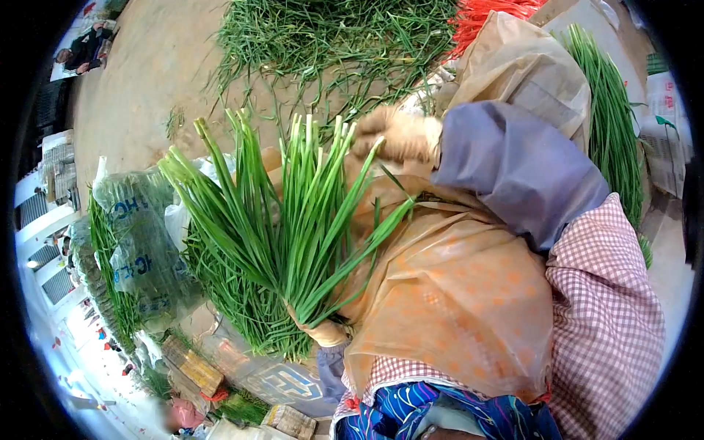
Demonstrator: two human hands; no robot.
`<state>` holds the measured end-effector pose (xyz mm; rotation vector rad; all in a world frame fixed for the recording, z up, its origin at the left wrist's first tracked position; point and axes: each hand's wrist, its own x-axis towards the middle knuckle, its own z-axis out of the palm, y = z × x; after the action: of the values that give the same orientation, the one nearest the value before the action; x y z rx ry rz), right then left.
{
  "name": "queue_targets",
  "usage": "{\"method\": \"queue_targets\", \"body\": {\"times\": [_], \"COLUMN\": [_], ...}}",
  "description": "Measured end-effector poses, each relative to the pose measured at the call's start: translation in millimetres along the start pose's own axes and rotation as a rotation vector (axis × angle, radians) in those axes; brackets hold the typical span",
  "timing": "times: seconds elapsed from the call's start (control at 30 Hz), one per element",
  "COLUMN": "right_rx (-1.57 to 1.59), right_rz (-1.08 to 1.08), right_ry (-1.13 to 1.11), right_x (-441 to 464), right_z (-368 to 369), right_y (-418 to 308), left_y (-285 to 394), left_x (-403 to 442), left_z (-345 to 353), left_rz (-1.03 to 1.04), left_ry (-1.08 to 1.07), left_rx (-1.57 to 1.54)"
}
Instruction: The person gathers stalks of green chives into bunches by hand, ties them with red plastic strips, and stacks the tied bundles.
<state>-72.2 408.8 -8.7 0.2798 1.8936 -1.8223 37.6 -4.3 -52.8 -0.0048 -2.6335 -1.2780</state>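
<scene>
A fanned bunch of long green stalks (293, 213) spreads in front of my body, its pale cut ends pointing up and away. My left hand (323, 330), in a tan glove, is wrapped round the lower part of the bunch. My right hand (396, 136), also gloved, is beside the pale ends at the bunch's right; it is blurred, and its fingers cannot be made out clearly. Behind and below the held bunch lies a pile of more green stalks (242, 308). A translucent orange-patterned plastic apron (447, 293) covers my lap.
Loose green leaves (337, 37) lie on the floor ahead. Red strands (491, 22) are at the top right, near another green bundle (609, 132). Plastic-wrapped bundles (147, 242) stand at the left. A person (84, 50) is far off at the upper left.
</scene>
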Motion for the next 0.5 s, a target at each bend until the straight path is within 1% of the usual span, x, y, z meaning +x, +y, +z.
{"method": "queue_targets", "body": {"times": [0.03,0.07,0.1,0.13,0.17,0.2,0.27,0.33,0.37,0.4,0.43,0.47,0.5], "right_rx": [-0.209,-0.168,-0.029,0.201,0.323,0.32,0.241,0.004,0.001,-0.083,-0.029,-0.334,-0.319], "right_rz": [-0.449,-0.28,-0.216,-0.204,-0.259,-0.118,-0.068,-0.09,-0.072,0.077,0.238,0.053,-0.029], "right_ry": [0.325,0.416,0.493,0.551,0.698,0.677,0.542,0.451,0.365,0.125,-0.023,-0.008,-0.013], "right_x": [25,18,5,0,-4,-8,-28,-37,-49,-56,-64,-53,-52], "right_z": [-11,-29,-42,-60,-70,-92,-91,-68,-54,-51,-44,-36,-26], "right_y": [38,18,-2,-5,-8,-7,-14,-3,-3,-8,-7,21,21], "left_y": [0,0,0,0,-1,-2,-3,-4,-5,-5,-5,-4,-5], "left_x": [0,-1,-1,-5,-3,-4,-5,-8,-8,-6,-8,-8,-8], "left_z": [0,0,0,2,-3,-4,-3,-2,-2,-1,-1,0,0], "left_rz": [0.002,0.005,0.006,0.0,0.011,0.015,0.027,0.034,0.037,0.043,0.046,0.049,0.052], "left_ry": [-0.003,-0.004,-0.004,-0.002,-0.004,-0.002,0.001,-0.005,-0.004,0.0,0.003,0.0,0.003], "left_rx": [0.003,0.005,0.007,0.012,0.02,0.022,0.026,0.031,0.041,0.046,0.05,0.056,0.06]}}
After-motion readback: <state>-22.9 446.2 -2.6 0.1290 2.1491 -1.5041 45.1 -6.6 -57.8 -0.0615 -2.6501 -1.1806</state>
